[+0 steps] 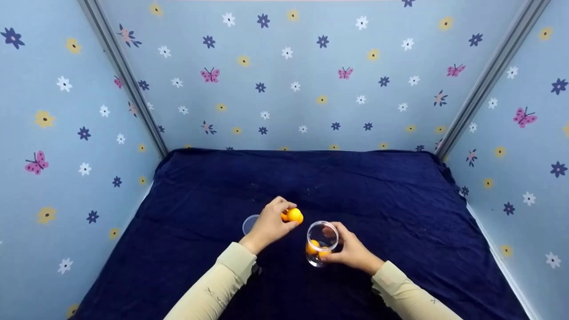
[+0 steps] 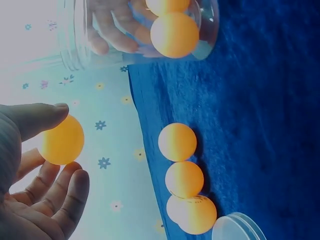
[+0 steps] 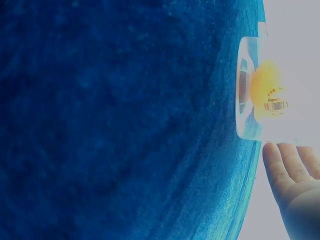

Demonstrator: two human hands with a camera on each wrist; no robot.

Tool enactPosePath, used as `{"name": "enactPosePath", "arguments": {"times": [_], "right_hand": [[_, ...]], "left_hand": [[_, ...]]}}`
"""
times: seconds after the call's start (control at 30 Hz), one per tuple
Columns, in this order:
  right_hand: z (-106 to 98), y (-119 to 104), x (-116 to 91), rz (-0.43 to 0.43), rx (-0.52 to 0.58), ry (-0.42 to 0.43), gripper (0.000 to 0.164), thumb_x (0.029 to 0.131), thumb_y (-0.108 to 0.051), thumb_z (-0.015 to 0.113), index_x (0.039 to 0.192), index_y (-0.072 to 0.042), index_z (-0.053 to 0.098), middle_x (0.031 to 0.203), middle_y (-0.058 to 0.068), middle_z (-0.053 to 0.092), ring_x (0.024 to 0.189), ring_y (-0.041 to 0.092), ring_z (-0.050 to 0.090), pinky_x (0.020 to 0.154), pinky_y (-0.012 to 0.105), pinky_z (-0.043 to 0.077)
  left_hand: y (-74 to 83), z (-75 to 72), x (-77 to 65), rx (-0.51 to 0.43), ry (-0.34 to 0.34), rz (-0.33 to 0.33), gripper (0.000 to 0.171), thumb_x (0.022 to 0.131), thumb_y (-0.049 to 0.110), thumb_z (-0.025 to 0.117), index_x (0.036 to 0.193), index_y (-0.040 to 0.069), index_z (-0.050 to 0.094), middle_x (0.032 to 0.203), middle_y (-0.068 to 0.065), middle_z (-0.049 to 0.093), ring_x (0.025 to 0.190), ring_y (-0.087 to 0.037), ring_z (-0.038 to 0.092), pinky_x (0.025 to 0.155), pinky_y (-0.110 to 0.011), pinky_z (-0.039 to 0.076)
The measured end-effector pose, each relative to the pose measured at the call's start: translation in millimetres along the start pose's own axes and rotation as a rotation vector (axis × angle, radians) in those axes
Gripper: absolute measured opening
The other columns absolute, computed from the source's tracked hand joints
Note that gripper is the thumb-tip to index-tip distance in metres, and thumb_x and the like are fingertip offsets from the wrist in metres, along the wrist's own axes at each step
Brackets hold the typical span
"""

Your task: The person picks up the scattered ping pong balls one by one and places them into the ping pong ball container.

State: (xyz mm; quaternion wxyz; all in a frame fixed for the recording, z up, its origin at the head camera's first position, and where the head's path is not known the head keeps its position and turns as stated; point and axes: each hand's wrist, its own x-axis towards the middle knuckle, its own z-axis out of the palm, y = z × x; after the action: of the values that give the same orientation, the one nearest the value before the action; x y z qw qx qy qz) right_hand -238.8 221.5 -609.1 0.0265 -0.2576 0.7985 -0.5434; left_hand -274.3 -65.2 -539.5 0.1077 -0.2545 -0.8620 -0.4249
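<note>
My left hand (image 1: 271,222) pinches an orange ping-pong ball (image 2: 62,140) between thumb and fingers, to the left of the jar's mouth. My right hand (image 1: 353,249) grips a clear plastic jar (image 1: 322,224) from its right side, the mouth facing up. Orange ping-pong balls (image 1: 313,247) lie at the bottom of the jar. Printing shows on one ball (image 3: 270,90) through the wall in the right wrist view. Several more ping-pong balls (image 2: 184,179) sit in a row on the cloth in the left wrist view, mostly hidden by the left hand in the head view.
A clear round lid (image 1: 250,223) lies on the cloth, partly behind the left hand. Dark blue cloth (image 1: 382,186) covers the table. Flower-patterned panels (image 1: 311,89) stand at the back and both sides, with grey metal posts (image 1: 493,80) at the corners.
</note>
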Motion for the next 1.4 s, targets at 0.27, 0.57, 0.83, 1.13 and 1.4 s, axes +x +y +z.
{"name": "enactPosePath", "arguments": {"times": [0.27, 0.57, 0.83, 1.13, 1.4], "right_hand": [[2, 2, -2, 0.003, -0.007, 0.001, 0.084, 0.076, -0.008, 0.099, 0.143, 0.011, 0.052, 0.136, 0.034, 0.067, 0.127, 0.050, 0.066, 0.107, 0.053, 0.059], [3, 2, -3, 0.005, -0.005, -0.006, 0.085, 0.076, -0.013, 0.100, 0.143, 0.010, 0.052, 0.137, 0.033, 0.067, 0.127, 0.050, 0.066, 0.107, 0.052, 0.059], [3, 4, -4, -0.016, 0.004, -0.005, 0.082, 0.077, -0.010, 0.099, 0.144, 0.005, 0.054, 0.138, 0.030, 0.067, 0.130, 0.050, 0.065, 0.106, 0.055, 0.059], [-2, 2, -1, 0.002, -0.019, -0.015, 0.083, 0.079, -0.015, 0.099, 0.146, 0.003, 0.053, 0.140, 0.028, 0.067, 0.131, 0.047, 0.065, 0.107, 0.056, 0.058], [-1, 1, -1, -0.012, -0.019, -0.019, 0.085, 0.080, -0.014, 0.098, 0.146, 0.011, 0.049, 0.141, 0.033, 0.064, 0.133, 0.051, 0.063, 0.108, 0.058, 0.057]], "left_hand": [[10.3, 1.2, -1.2, -0.060, 0.015, 0.023, 0.037, 0.083, 0.007, 0.092, 0.117, 0.000, 0.078, 0.107, -0.013, 0.070, 0.094, -0.026, 0.071, 0.085, -0.043, 0.066], [19.3, 5.1, -2.1, -0.069, -0.026, 0.024, 0.038, 0.085, 0.009, 0.091, 0.119, -0.001, 0.078, 0.110, -0.014, 0.074, 0.095, -0.029, 0.070, 0.083, -0.038, 0.066], [22.5, 8.3, -2.3, -0.096, -0.054, 0.028, 0.040, 0.085, 0.011, 0.091, 0.120, -0.002, 0.077, 0.112, -0.013, 0.075, 0.094, -0.024, 0.071, 0.085, -0.039, 0.066], [25.9, 9.8, 0.7, -0.131, -0.088, 0.058, 0.036, 0.087, 0.010, 0.090, 0.120, 0.000, 0.077, 0.117, -0.014, 0.076, 0.100, -0.024, 0.072, 0.089, -0.043, 0.066], [26.4, 13.7, -0.3, -0.130, -0.138, 0.056, 0.035, 0.089, 0.013, 0.090, 0.118, 0.001, 0.076, 0.114, -0.012, 0.076, 0.098, -0.023, 0.072, 0.088, -0.035, 0.065]]}}
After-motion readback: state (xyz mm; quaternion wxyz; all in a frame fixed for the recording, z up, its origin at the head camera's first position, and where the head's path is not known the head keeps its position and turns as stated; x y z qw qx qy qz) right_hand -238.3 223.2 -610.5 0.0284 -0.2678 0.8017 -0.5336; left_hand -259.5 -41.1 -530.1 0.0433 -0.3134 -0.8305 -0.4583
